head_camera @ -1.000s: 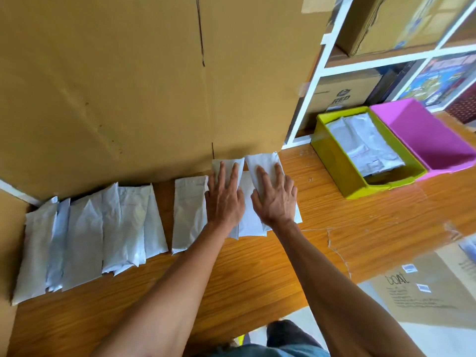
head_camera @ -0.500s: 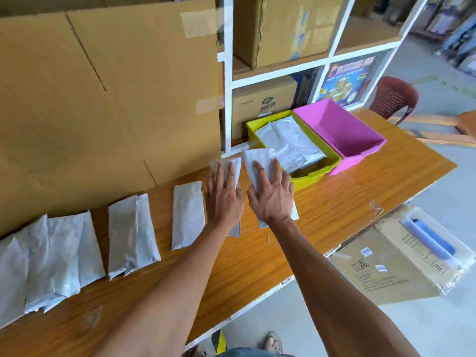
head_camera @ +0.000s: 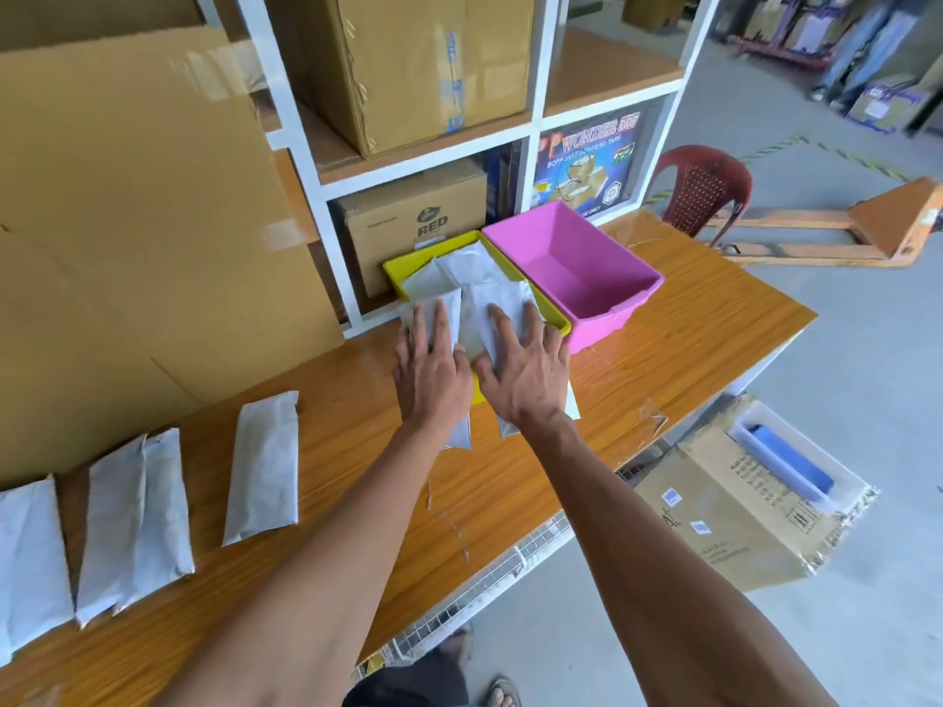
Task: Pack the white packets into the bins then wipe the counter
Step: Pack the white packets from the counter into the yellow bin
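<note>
Counting from the left, four loose packets are lying on the wooden counter (head_camera: pixel 663 349). The first packet (head_camera: pixel 28 553) is getting cut off by the frame edge, then two overlapping packets (head_camera: pixel 135 523) are sitting beside it, though whether that's two or three is hard to call. A single packet (head_camera: pixel 265 466) is lying on its own further along.

Two hands are working in the middle. The left hand (head_camera: pixel 431 377) is lying flat with fingers straight and a bit spread, pressing on one left-hand packet (head_camera: pixel 444 313) that is poking out past the fingertips and below the wrist. Just beside it, the right hand (head_camera: pixel 525 380) is doing the same, fingers fanned out flat on the right-hand packet (head_camera: pixel 497 303). Whether the thumbs are hooking underneath isn't visible. Both packets are hanging over the near edge of the yellow bin (head_camera: pixel 553 318), mostly hiding its front wall.

Two bins are sitting side by side, touching: the yellow one already has white packets inside, count impossible to make out, and the pink bin (head_camera: pixel 576 267) to its right is showing only its bare inside.
</note>
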Action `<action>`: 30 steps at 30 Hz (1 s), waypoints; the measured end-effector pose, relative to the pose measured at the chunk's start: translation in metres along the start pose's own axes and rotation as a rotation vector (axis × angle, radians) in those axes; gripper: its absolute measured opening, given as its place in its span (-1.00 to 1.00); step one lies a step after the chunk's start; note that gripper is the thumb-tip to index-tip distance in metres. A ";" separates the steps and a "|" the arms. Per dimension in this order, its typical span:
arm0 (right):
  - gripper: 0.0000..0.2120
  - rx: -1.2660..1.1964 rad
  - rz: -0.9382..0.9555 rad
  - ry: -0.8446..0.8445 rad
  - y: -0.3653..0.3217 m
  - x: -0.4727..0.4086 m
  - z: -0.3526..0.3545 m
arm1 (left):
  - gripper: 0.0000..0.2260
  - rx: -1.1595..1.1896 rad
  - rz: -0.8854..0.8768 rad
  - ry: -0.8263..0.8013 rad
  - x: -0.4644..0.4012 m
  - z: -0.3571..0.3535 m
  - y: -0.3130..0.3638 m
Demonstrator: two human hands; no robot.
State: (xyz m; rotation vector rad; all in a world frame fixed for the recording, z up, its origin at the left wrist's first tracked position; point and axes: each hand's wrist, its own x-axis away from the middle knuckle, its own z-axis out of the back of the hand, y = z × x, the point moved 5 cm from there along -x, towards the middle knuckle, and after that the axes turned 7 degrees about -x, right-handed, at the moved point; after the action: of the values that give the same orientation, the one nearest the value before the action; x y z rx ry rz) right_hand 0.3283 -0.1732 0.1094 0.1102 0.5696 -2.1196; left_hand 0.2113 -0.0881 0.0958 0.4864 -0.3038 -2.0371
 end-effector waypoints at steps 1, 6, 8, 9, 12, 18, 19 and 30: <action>-0.31 -0.005 -0.003 -0.005 0.003 -0.006 0.000 | -0.41 -0.006 0.000 0.003 -0.005 -0.002 0.004; -0.31 0.009 0.006 -0.046 0.014 -0.046 -0.006 | -0.42 -0.007 0.037 0.015 -0.047 -0.018 0.016; -0.31 0.027 0.018 -0.083 0.018 -0.065 -0.013 | -0.42 -0.006 0.061 0.012 -0.065 -0.028 0.020; -0.32 0.032 0.025 -0.097 0.019 -0.077 -0.018 | -0.42 -0.005 0.078 0.012 -0.075 -0.032 0.021; -0.33 0.050 0.053 -0.133 0.022 -0.110 -0.030 | -0.40 -0.005 0.139 -0.007 -0.102 -0.041 0.022; -0.34 0.065 0.072 -0.228 0.023 -0.167 -0.053 | -0.42 -0.010 0.216 -0.046 -0.146 -0.052 0.020; -0.35 0.068 0.081 -0.240 0.022 -0.174 -0.057 | -0.43 -0.012 0.226 -0.043 -0.151 -0.053 0.020; -0.36 0.015 0.187 -0.384 0.030 -0.221 -0.098 | -0.46 -0.061 0.417 -0.086 -0.185 -0.077 0.022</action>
State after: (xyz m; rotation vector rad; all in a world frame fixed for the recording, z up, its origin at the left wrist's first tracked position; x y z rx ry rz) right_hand 0.4683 0.0227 0.0749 -0.2235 0.3014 -1.8976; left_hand 0.3447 0.0613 0.0755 0.2705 -0.3616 -1.6565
